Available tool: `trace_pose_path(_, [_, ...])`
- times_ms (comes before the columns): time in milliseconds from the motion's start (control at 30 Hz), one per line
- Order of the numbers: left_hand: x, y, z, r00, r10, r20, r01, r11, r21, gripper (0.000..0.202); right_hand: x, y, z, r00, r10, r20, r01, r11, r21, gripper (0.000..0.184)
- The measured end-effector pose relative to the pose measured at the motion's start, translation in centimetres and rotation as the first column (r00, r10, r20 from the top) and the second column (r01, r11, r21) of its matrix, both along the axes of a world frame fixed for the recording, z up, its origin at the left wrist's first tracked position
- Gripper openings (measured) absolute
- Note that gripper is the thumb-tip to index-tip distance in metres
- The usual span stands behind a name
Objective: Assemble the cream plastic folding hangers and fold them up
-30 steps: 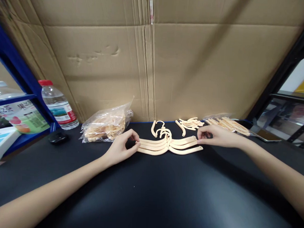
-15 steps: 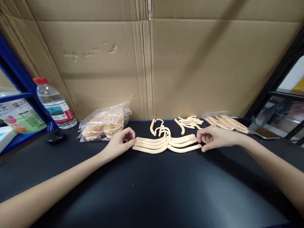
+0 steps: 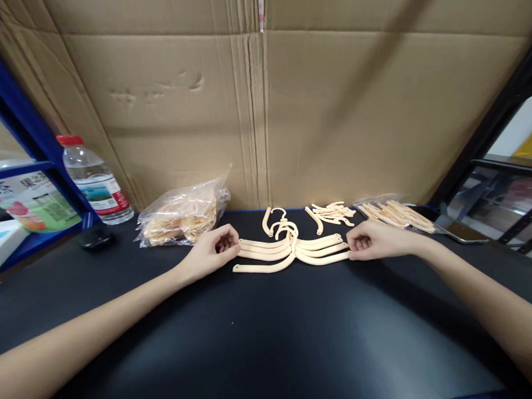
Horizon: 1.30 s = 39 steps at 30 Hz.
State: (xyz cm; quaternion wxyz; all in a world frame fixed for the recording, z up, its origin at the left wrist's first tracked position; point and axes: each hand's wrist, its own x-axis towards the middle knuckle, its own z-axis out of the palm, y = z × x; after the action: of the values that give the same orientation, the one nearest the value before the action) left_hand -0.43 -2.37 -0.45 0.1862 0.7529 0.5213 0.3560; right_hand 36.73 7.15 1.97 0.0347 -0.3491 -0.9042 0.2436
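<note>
From where I stand, the row of pale hangers (image 3: 294, 250) lies flat on the black table (image 3: 261, 339), its long axis running crosswise between the person's two hands. The left hand (image 3: 212, 253) is at the hangers' left end, thumb and forefinger pinched together on the arm tips; I can't fairly tell whether it grips one tip or more. The right hand (image 3: 376, 239) is at the opposite end, fingertips closed on the tip of the nearest right arm.

So the hangers lie to the right of the left grip and to the left of the right one, with neither hand clearly nearer their middle. The nearest left arm is the odd one out: it sits apart from the others, on the person's side of the left fingers, its tip free.

Just beyond the hangers are two loose curved pieces, one on the left (image 3: 266, 221) and one on the right (image 3: 314, 220), plus a small heap of thin pieces (image 3: 334, 213). A stuffed clear bag (image 3: 182, 214) is beyond the hangers to the left, and a flatter bag (image 3: 398, 216) beyond them to the right
</note>
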Motion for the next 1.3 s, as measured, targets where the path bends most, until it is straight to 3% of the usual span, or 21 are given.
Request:
trace_pose_path(100, [0.31, -0.53, 0.24, 0.992, -0.095, -0.088, 0.098, 0.995, 0.032, 0.012, -0.01, 0.03, -0.04, 1.0, 0.005, 0.016, -0.006, 1.0, 0.009, 0.018])
trace_pose_path(200, [0.48, -0.86, 0.33, 0.938, -0.237, -0.254, 0.269, 0.958, 0.097, 0.015, -0.11, -0.03, 0.07, 1.0, -0.007, 0.026, 0.007, 1.0, 0.006, 0.021])
trace_pose_path(267, [0.48, -0.88, 0.27, 0.91, -0.269, -0.317, 0.321, 0.939, 0.126, 0.015, -0.19, -0.09, 0.12, 1.0, -0.014, 0.025, 0.014, 1.0, 0.012, 0.027])
trace_pose_path(767, [0.22, -0.51, -0.47, 0.924, -0.149, -0.351, 0.237, 0.946, 0.223, 0.005, -0.09, 0.68, -0.69, 0.999, -0.01, 0.037, 0.004, 0.988, 0.156, 0.036])
trace_pose_path(1133, [0.26, -0.79, -0.39, 0.924, -0.158, -0.348, 0.255, 0.934, 0.252, 0.012, 0.18, 0.27, 0.02, 0.997, -0.018, 0.071, 0.011, 0.996, 0.09, 0.037])
trace_pose_path(1300, [0.36, -0.89, -0.29, 0.947, -0.138, -0.29, 0.22, 0.937, 0.271, 0.01, 0.61, 0.79, -0.06, 0.999, -0.033, -0.006, 0.033, 0.998, 0.054, 0.046])
